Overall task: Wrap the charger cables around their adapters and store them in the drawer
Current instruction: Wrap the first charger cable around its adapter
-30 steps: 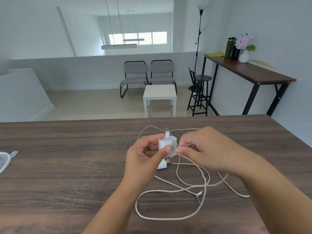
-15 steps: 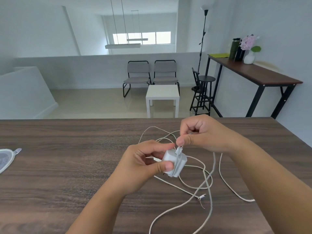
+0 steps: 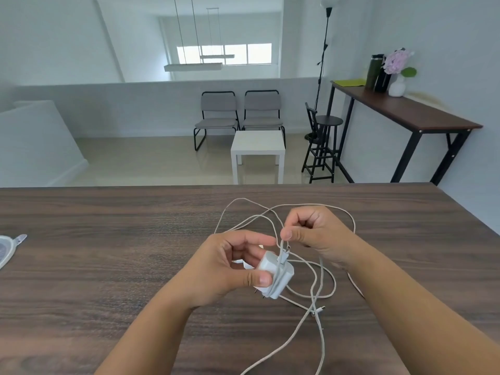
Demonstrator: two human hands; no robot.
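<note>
Nearest the camera, a loose white braided cable (image 3: 320, 327) trails off the lower edge of the dark wood-grain table (image 3: 108, 266), its strands crossing beside a small metal connector tip (image 3: 319, 309) that lies on the wood; two bare forearms reach in from below, one on each side of it. The left hand (image 3: 230, 266) is curled around a white charger adapter (image 3: 274, 274), a smooth, rounded-cornered plastic block held just above the table; the thumb presses its near face, the fingers close behind it, and its plug prongs point down and to the left; a turn of cable runs over the block's right edge. The right hand (image 3: 313, 234) is just beyond and to the right, knuckles up, fingers folded into a loose fist; thumb and forefinger pinch the cable directly above the adapter, so the strand rises short and taut from the plug at the block's top. A second white block is partly hidden behind the left fingers; what it is cannot be told. More cable arcs in wide loops on the table beyond and around the right hand. At the far left edge lies a pale, rounded object (image 3: 9, 250), cut off by the frame. Past the table stand a white square side table (image 3: 258, 147), two grey padded chairs (image 3: 238, 115) with black frames, and a black stool (image 3: 323, 147) beside a long console table (image 3: 405, 112).
</note>
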